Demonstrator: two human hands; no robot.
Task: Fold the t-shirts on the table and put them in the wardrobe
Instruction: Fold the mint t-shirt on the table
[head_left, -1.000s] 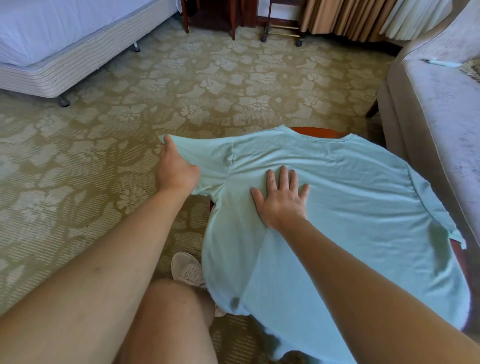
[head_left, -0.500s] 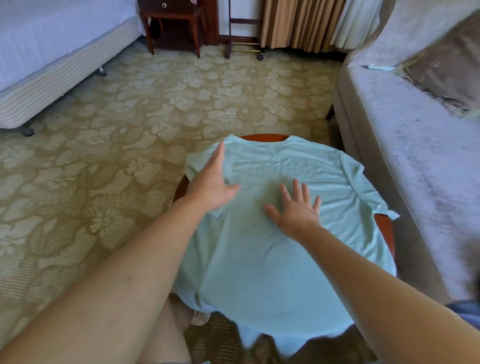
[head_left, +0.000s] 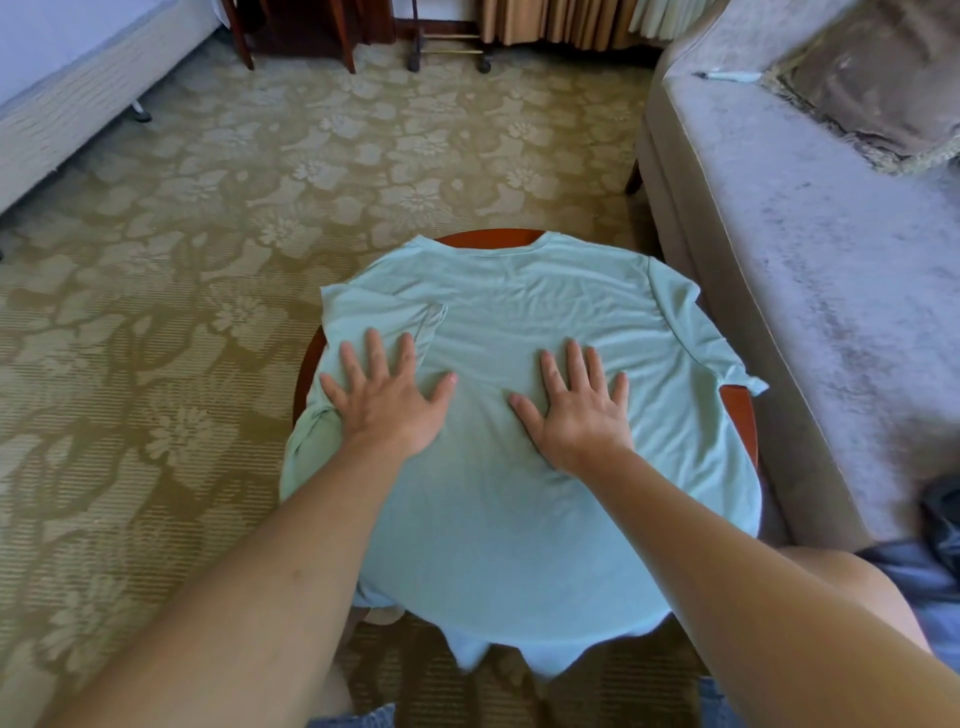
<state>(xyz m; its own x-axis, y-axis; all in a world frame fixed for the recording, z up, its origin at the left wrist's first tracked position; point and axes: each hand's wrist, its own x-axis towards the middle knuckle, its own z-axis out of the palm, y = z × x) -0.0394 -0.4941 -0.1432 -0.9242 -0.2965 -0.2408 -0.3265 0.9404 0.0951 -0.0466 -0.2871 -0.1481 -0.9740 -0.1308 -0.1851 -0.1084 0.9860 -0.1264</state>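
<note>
The left sleeve (head_left: 384, 317) now lies folded over the mint t-shirt (head_left: 519, 519); left hand (head_left: 387, 400) and right hand (head_left: 576, 410) press flat, fingers spread, so the first fold seems done

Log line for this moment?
left hand flat on folded-in sleeve | right hand flat on t-shirt | other sleeve unfolded | table beneath

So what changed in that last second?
The left hand let go of the sleeve it had held out sideways; the sleeve now lies folded in over the shirt, with the hand flat on it. The right hand stayed flat on the shirt, which still covers the table.
</note>
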